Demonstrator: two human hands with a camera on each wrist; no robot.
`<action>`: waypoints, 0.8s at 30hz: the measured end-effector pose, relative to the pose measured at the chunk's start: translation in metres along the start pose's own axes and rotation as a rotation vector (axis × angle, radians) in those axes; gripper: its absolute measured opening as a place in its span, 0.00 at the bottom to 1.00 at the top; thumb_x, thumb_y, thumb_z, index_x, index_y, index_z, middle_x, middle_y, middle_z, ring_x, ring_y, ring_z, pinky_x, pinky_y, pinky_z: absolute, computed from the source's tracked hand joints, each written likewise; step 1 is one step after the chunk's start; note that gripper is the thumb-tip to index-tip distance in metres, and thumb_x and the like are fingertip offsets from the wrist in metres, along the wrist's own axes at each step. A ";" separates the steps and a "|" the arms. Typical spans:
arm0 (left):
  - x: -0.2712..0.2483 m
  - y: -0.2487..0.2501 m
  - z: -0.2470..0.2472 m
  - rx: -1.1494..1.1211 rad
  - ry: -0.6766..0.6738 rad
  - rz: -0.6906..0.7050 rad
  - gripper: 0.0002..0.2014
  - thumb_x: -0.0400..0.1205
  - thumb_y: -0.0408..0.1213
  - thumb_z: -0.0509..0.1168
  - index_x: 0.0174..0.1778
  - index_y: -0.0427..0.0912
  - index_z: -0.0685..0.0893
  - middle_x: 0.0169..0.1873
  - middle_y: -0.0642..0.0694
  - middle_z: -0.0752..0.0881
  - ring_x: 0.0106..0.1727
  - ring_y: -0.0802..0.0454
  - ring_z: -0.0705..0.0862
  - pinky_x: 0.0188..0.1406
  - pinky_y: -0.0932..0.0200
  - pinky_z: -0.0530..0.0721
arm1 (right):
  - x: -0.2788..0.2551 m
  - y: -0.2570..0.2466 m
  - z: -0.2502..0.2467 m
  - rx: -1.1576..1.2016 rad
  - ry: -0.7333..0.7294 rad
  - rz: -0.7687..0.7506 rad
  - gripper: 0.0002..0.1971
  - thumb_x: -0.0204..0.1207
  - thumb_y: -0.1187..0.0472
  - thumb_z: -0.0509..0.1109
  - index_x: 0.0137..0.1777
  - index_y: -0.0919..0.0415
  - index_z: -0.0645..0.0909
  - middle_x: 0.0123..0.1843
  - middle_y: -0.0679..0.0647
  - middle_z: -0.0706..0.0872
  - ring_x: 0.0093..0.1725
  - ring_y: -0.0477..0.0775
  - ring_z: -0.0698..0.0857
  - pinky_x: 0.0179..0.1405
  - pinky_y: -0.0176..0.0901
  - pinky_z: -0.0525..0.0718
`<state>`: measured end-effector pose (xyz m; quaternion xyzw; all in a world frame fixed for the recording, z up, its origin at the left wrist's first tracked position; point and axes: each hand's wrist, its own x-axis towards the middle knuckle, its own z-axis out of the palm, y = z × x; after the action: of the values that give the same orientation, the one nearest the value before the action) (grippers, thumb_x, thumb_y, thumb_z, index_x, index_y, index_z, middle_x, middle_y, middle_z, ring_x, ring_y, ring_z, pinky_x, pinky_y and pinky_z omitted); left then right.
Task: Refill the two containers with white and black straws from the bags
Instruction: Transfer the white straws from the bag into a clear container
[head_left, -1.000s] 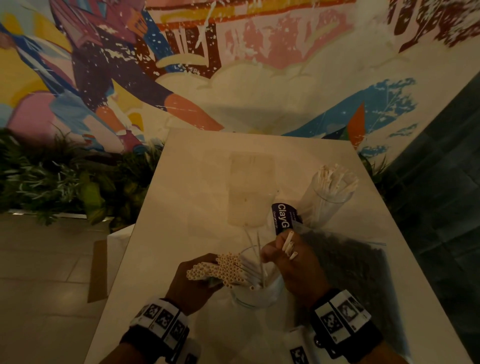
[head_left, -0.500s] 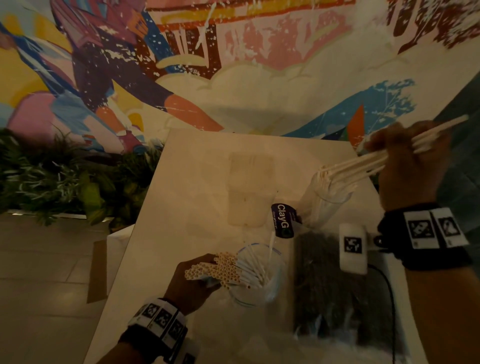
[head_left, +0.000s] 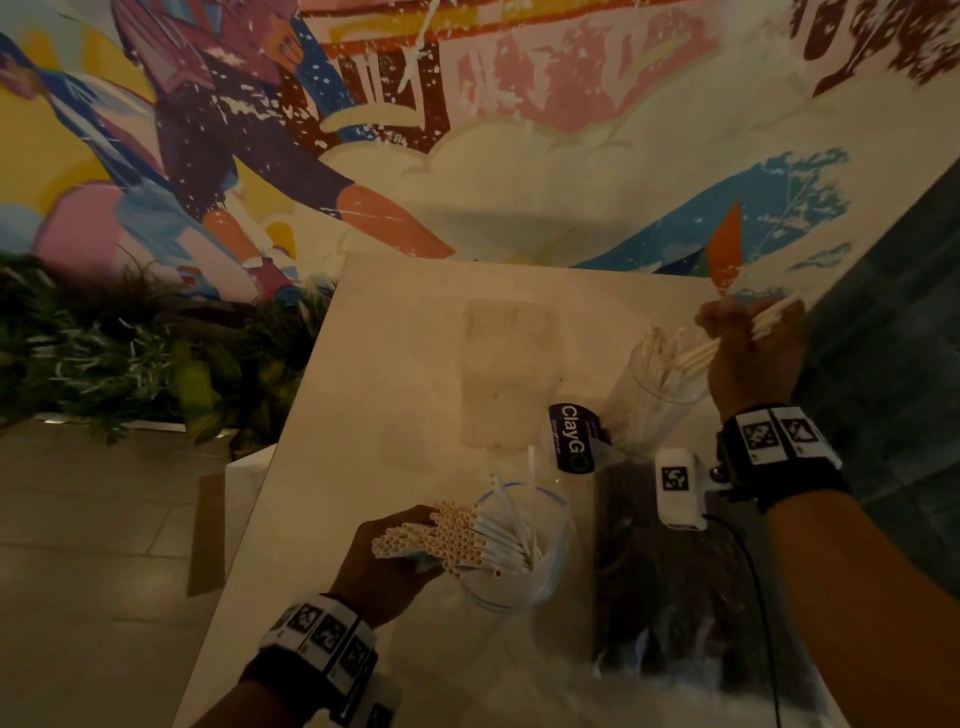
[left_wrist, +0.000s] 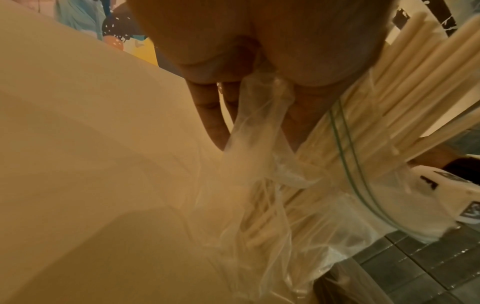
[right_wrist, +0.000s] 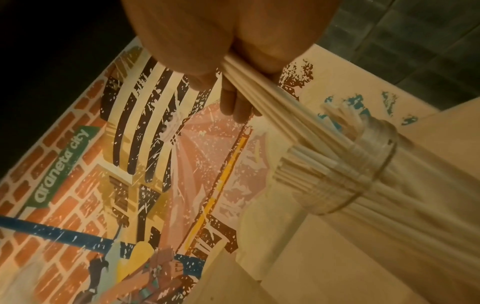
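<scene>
White paper straws go into a clear round container.
We grip thin straws (head_left: 696, 356) in our right hand (head_left: 753, 358) at the container (head_left: 660, 395); our left hand (head_left: 387, 558) holds the crinkly plastic bag (head_left: 545, 561) on the smooth counter (head_left: 395, 364).

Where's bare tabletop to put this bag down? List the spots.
Free: the far table between the mural wall and the glass container; also the left edge beside the left hand. Crowded: near right, with the bag of white straws, the dark bag and the right hand.
</scene>
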<state>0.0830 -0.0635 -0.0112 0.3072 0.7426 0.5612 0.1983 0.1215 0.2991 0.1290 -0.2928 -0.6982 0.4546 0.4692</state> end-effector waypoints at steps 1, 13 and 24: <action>0.000 0.000 0.000 0.012 0.001 0.002 0.17 0.70 0.48 0.71 0.56 0.58 0.85 0.52 0.55 0.89 0.56 0.56 0.86 0.56 0.49 0.86 | 0.002 0.002 0.000 -0.080 0.007 -0.012 0.24 0.74 0.50 0.66 0.60 0.70 0.72 0.50 0.63 0.87 0.50 0.59 0.87 0.58 0.60 0.84; 0.002 0.007 -0.001 0.103 -0.009 0.041 0.19 0.70 0.52 0.68 0.56 0.75 0.79 0.58 0.67 0.83 0.56 0.64 0.84 0.59 0.58 0.84 | 0.015 0.016 -0.006 -0.872 -0.176 0.045 0.43 0.80 0.30 0.40 0.65 0.69 0.77 0.66 0.72 0.79 0.67 0.72 0.76 0.69 0.69 0.70; 0.002 0.010 -0.001 0.107 -0.010 0.045 0.19 0.69 0.51 0.69 0.56 0.72 0.81 0.56 0.67 0.85 0.55 0.64 0.85 0.58 0.56 0.84 | 0.015 0.031 -0.006 -0.894 -0.279 0.169 0.37 0.77 0.29 0.49 0.71 0.59 0.71 0.74 0.63 0.72 0.73 0.69 0.69 0.72 0.73 0.63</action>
<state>0.0830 -0.0612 -0.0008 0.3368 0.7634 0.5235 0.1727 0.1206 0.3265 0.1077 -0.4579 -0.8554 0.1813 0.1603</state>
